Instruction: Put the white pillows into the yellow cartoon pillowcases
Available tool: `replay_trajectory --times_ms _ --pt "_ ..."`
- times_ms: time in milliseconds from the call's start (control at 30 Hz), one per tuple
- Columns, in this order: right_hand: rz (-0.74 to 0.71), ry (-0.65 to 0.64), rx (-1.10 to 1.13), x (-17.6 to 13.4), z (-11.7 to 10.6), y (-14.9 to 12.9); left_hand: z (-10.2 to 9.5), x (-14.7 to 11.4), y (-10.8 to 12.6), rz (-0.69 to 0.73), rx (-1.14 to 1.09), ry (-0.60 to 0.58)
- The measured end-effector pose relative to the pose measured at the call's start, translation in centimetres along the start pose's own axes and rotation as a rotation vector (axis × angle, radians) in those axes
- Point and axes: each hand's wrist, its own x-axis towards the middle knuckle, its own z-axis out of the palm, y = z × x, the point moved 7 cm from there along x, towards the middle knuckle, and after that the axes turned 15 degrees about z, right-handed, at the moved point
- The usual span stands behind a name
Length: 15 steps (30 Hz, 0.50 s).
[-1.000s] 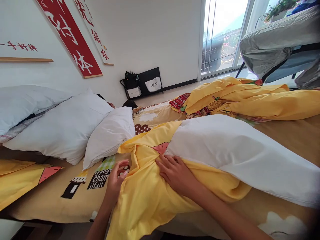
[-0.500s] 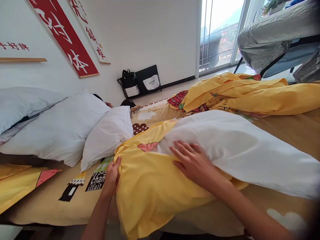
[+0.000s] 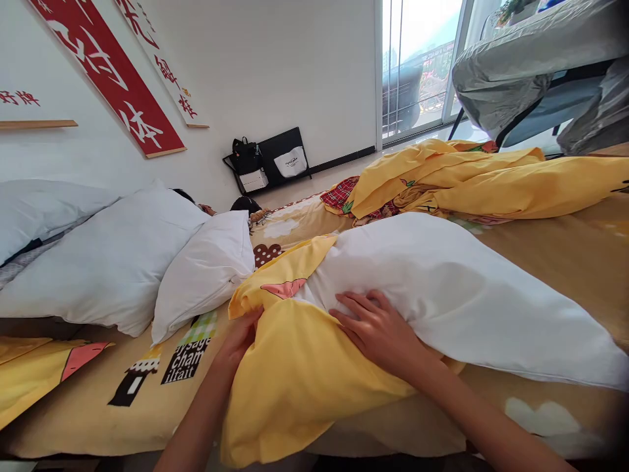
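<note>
Left hand (image 3: 242,335) closed on the yellow pillowcase (image 3: 295,373), having been loose beside it a second ago; right hand (image 3: 372,331) shifted from the yellow cloth onto the white pillow (image 3: 457,288)

Near left: yellow cloth (image 3: 37,377) with pink corner, on a tan printed sheet (image 3: 73,423).

Left, beyond it: large white pillow (image 3: 103,255), leaning; small white pillow (image 3: 206,265), touching its right side.

Far left: red hanging scroll (image 3: 105,69) with white characters, on the wall.

Centre, near: yellow pillowcase, drawn partly over the left end of the white pillow. Left hand grasps its left edge, fingertips partly hidden in the cloth. Pink patch (image 3: 284,288) at the opening.

Centre, far: black stand (image 3: 278,141) with a bag (image 3: 247,156), against the wall.

Right of centre: right hand, fingers loosely spread and slightly bent, resting on the white pillow beside the pillowcase's edge.

Right: white pillow, its right end uncovered; crumpled yellow bedding (image 3: 466,187) beyond it.

Far right: grey-covered table (image 3: 535,56).
</note>
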Motion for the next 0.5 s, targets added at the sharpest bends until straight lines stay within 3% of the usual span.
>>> replay_trajectory --times_ms 200,267,333,400,500 --pt "0.007 0.016 0.02 -1.2 -0.9 -0.2 3.4 2.0 5.1 0.201 -0.002 0.022" --pt "0.012 -0.091 0.08 -0.7 -2.0 0.2 3.0 1.6 7.2 0.314 0.004 0.034" --pt "-0.009 -0.22 0.148 0.6 -3.3 1.4 1.5 0.9 7.7 0.38 0.018 0.058" --pt "0.07 -0.222 0.121 2.9 -4.7 4.8 -0.7 0.1 6.1 0.351 0.074 0.085" --pt "0.474 -0.076 -0.13 5.9 -5.6 13.6 -4.4 -0.5 2.0 0.232 0.315 0.111"
